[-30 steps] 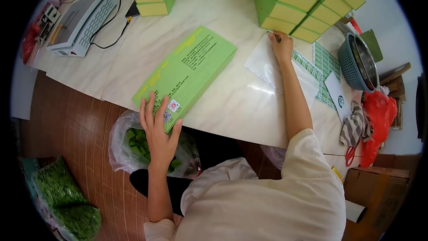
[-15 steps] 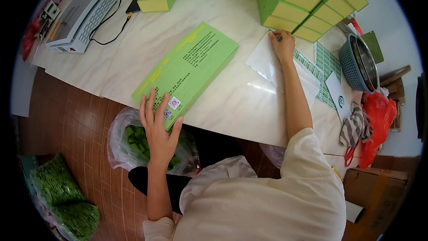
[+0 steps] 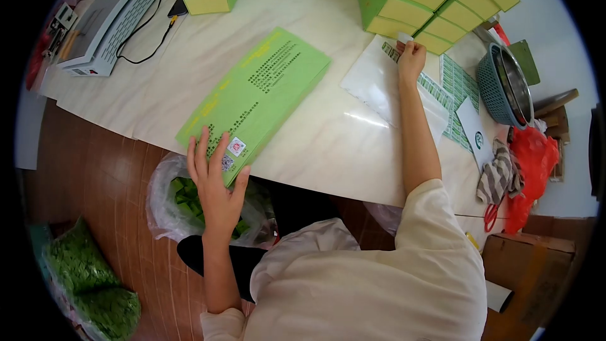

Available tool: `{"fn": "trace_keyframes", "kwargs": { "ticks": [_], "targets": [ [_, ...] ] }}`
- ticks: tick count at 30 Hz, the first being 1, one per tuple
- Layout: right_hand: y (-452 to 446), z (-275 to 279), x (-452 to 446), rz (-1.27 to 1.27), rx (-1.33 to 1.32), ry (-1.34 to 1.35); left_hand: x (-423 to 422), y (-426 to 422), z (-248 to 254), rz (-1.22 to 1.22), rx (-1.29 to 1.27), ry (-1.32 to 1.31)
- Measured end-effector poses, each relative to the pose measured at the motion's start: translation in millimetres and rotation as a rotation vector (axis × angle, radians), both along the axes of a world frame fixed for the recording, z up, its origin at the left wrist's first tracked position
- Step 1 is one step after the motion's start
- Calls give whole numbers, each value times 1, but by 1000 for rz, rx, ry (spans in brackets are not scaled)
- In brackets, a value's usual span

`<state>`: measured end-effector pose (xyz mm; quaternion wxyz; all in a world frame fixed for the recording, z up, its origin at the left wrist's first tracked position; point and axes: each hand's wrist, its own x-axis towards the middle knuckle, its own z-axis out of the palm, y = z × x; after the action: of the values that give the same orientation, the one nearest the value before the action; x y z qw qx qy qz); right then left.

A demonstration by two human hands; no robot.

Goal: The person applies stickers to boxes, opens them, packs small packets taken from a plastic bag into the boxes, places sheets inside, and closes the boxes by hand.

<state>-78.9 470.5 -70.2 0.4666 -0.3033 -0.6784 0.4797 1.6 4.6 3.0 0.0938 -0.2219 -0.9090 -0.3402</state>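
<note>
A long light-green gift box (image 3: pixel 268 91) with yellow and black print lies slantwise on the table. My left hand (image 3: pixel 218 173) rests on its near end with fingers spread, beside the white label and the printed code. My right hand (image 3: pixel 411 62) is closed in a pinch on a small whitish sticker (image 3: pixel 404 38), just above a glossy sheet (image 3: pixel 374 79) with a strip of green labels. The sheet lies flat under my right wrist, partly covered by the forearm.
Green boxes are stacked at the back right (image 3: pixel 404 3) and back left (image 3: pixel 208 3). A scale (image 3: pixel 107 31) with cables stands at left. Label sheets (image 3: pixel 457 88), a blue basket (image 3: pixel 495 85) and a red bag (image 3: pixel 533 151) lie right. A plastic bag (image 3: pixel 165 196) hangs below the edge.
My right hand has lifted slightly off the sheet, and the whitish sticker now shows at its fingertips. My left hand stays on the box. The whole view has shifted a little.
</note>
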Motion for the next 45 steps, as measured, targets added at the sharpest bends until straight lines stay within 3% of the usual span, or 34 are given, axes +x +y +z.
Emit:
{"fn": "trace_keyframes", "kwargs": {
  "ticks": [3,6,10,12,14,18,20,27,29,33,35,38,45],
  "targets": [
    [-14,11,3,-7,-71,68,0,-3,0,-6,-2,-5],
    [-62,49,13,-6,120,35,2,-8,10,-23,105,-45],
    [-166,103,24,680,392,118,2,0,12,69,341,-26],
    [-215,120,37,814,750,83,3,1,6,85,337,20],
    [-250,121,47,1020,754,67,7,3,5,137,331,46],
    [-278,120,70,1107,907,112,12,10,15,92,322,60],
    [-283,117,73,1106,1000,96,12,12,14,53,513,-76],
    [-279,126,75,1298,772,4,7,8,13,104,515,-49],
    [-278,126,76,1294,435,-225,7,9,13,94,439,-29],
    [-269,129,55,1321,546,-182,8,12,16,173,302,34],
    [-265,137,43,1265,320,-430,8,10,10,170,255,76],
    [-258,128,28,1314,268,-538,9,10,-1,136,196,125],
    [-267,113,21,1343,180,-481,9,10,-12,129,168,154]
  ]
}}
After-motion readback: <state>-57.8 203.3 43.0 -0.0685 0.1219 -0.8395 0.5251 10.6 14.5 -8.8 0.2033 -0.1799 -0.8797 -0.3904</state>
